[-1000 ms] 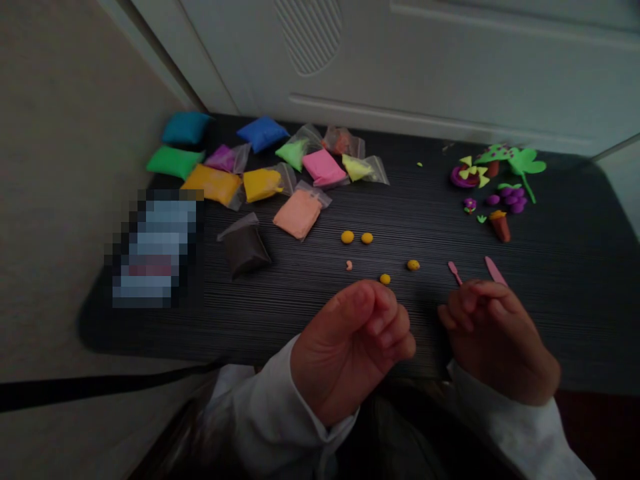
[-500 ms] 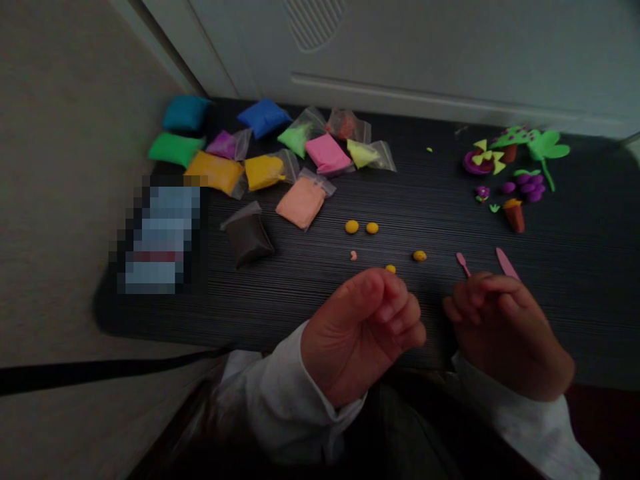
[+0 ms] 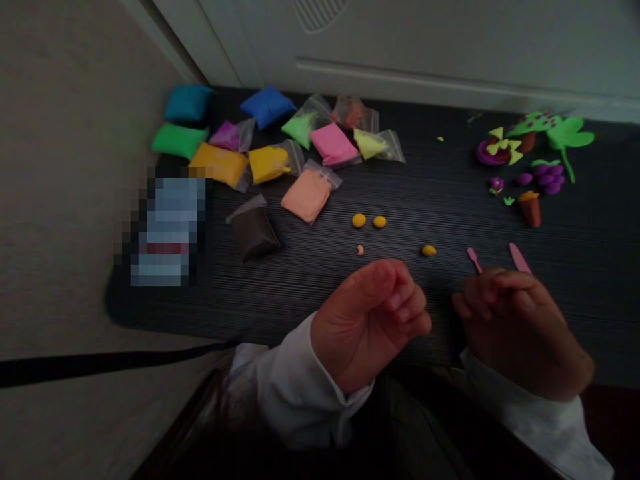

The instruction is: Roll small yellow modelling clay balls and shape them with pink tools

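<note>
My left hand (image 3: pixel 373 320) hovers over the front of the dark table (image 3: pixel 300 287), fingers curled in and thumb pressed to the index finger. Whatever it might hold is hidden. To its right my right hand (image 3: pixel 520 327) is bent into a pinch, and I cannot make out anything in it. Just beyond the right hand lie a small pink clay tool (image 3: pixel 473 258) and a pink plastic knife (image 3: pixel 519 257), both partly covered. Past my left hand are a yellow clay ball (image 3: pixel 359 221), a second yellow ball (image 3: pixel 379 222), a speckled yellow piece (image 3: pixel 429 251) and a tiny peach curl (image 3: pixel 360 250).
Several bags of coloured clay, including a peach bag (image 3: pixel 307 194) and a black bag (image 3: pixel 254 230), cover the left half. A blurred-out phone-like object (image 3: pixel 170 227) lies leftmost. Clay grapes (image 3: pixel 551 177), a brown cone (image 3: pixel 530 209) and a green flower (image 3: pixel 569 133) stand at right.
The view has shifted, so the table and its things sit higher and further right. Both hands keep their curled poses. A yellow ball beyond my left hand has become hidden behind it.
</note>
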Motion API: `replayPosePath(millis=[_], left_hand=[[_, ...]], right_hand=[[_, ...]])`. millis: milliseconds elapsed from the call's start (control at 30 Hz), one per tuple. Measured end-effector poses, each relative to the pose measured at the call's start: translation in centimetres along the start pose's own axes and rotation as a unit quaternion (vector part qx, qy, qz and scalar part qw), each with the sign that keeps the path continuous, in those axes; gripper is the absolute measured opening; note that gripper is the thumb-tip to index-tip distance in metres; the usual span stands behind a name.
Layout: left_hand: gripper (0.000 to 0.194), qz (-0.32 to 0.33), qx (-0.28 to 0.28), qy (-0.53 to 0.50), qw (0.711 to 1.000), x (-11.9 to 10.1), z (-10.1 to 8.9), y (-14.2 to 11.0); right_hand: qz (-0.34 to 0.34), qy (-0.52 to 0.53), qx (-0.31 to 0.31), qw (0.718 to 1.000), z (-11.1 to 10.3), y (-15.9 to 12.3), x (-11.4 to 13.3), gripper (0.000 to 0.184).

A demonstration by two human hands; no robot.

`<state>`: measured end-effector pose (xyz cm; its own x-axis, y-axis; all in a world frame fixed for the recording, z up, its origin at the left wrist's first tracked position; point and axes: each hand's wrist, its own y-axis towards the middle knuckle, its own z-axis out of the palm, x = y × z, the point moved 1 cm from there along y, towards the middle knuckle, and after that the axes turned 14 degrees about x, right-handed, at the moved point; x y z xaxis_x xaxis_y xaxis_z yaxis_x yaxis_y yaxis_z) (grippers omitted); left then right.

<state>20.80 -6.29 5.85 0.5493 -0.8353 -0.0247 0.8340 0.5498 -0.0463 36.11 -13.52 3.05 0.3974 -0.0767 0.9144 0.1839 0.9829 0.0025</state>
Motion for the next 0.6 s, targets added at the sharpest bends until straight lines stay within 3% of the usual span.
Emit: replayPosePath(millis=[400,600], left_hand=[[0.024,0.000,0.001,0.012,1.000,-0.01,-0.05,0.17],[0.017,-0.001,0.006,0.025,1.000,0.16,-0.11,0.03]], right_hand=[[0.016,0.016,-0.017,1.000,0.43,0.07,0.30,0.009],[0.023,0.022,-0.036,0.999,0.65,-0.05,0.41,0.009]])
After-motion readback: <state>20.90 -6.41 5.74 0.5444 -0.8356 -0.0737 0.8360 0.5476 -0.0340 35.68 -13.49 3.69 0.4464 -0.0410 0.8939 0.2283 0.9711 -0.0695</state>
